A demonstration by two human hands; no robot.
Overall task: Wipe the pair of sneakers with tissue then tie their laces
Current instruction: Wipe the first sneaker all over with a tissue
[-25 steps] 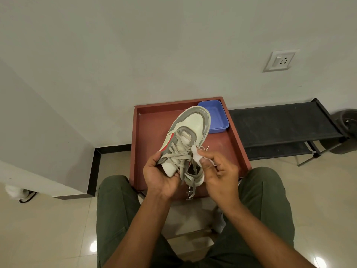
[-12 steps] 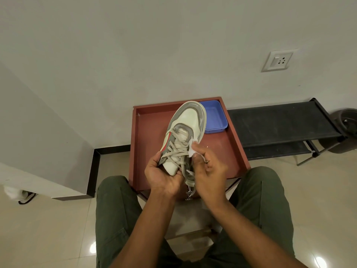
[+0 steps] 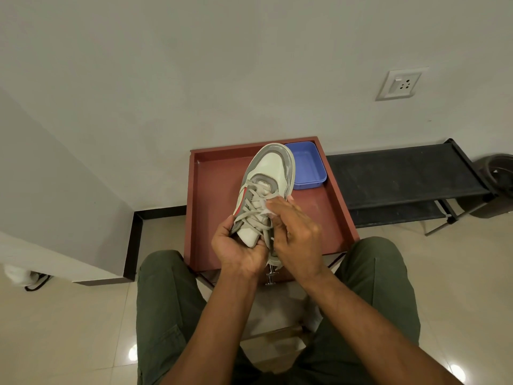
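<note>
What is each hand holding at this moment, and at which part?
The left hand grips the sneaker at its heel end. The right hand presses a tissue against the laced side.

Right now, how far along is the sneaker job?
Nothing looks finished. In hand: the left hand holds one sneaker at the heel above the red tray, and the right hand presses the tissue by its laces, which are loose. Left: tying, plus a second sneaker, not in view.
</note>
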